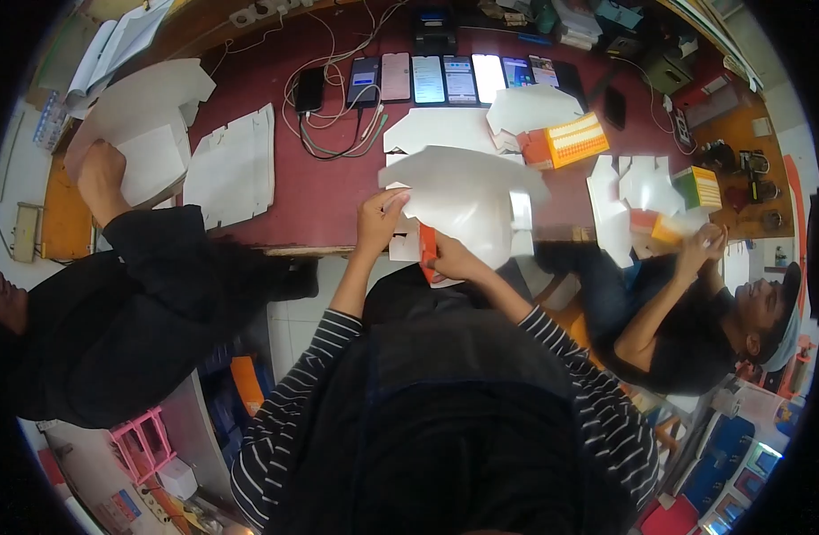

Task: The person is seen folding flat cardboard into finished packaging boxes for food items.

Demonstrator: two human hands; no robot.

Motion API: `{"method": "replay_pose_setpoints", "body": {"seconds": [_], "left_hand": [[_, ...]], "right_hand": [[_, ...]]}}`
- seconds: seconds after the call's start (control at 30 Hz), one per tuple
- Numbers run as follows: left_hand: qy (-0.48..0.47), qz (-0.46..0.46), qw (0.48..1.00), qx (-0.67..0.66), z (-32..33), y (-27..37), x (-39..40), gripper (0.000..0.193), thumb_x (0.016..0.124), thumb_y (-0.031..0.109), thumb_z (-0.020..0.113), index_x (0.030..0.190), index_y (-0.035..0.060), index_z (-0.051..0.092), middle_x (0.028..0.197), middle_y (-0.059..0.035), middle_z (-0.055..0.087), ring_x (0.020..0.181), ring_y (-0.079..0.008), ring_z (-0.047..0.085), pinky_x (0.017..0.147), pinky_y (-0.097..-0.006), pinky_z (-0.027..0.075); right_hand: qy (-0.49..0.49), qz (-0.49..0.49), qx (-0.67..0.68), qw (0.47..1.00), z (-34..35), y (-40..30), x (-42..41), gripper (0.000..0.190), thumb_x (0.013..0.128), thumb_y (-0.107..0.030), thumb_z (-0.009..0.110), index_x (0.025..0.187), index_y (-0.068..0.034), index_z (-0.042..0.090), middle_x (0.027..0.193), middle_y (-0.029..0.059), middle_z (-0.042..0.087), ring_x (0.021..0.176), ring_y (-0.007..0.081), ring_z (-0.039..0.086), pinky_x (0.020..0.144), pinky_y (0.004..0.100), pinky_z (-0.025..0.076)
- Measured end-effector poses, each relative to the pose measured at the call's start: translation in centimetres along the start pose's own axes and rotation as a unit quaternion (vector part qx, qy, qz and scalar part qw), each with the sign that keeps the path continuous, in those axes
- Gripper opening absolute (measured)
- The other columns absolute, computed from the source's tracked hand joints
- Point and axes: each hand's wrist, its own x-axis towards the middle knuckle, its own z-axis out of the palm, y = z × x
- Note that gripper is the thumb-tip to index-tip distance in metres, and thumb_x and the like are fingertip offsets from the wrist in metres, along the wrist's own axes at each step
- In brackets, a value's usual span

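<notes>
My left hand [381,217] pinches the left edge of a white cardboard sheet [469,200], which curves up in front of me over the table's front edge. My right hand [449,257] grips an orange-red part [428,251] at the sheet's lower left; whether it is a flap of the same cardboard I cannot tell. More flat white cardboard [443,127] lies just behind the sheet. To its right rests an orange and yellow printed carton [576,142], with a pale cardboard piece [533,110] against it.
A row of smartphones [427,79] lies at the back of the red table [249,73], beside tangled cables [326,63]. At left, a co-worker's hand [105,174] touches white cardboard [152,157]. At right, another co-worker's hands [707,244] are near a blurred yellow carton [667,229].
</notes>
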Motion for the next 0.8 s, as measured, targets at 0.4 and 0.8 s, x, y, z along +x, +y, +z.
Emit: {"method": "replay_pose_setpoints", "body": {"seconds": [0.4,0.8], "left_hand": [[0.056,0.149,0.985,0.072,3.8,1.1,-4.2,0.016,0.076,0.0,0.067,0.092,0.0001,0.067,0.084,-0.0129,0.064,0.077,-0.0239,0.063,0.066,-0.0324,0.05],[0.059,0.124,0.962,0.236,5.2,-0.2,-2.8,0.011,0.084,0.014,0.063,0.091,0.0053,0.065,0.074,-0.0102,0.055,0.068,-0.0294,0.059,0.058,-0.0382,0.046]], "right_hand": [[0.096,-0.08,0.103,0.987,0.6,6.6,5.2,0.026,0.083,-0.006,0.058,0.107,0.0,0.051,0.104,0.0148,0.06,0.094,0.0215,0.063,0.072,0.0323,0.057],[0.259,-0.266,-0.153,0.916,-1.1,3.1,6.1,0.02,0.073,-0.012,0.06,0.088,0.0,0.055,0.079,0.0187,0.063,0.072,0.0376,0.061,0.067,0.0435,0.049]]}}
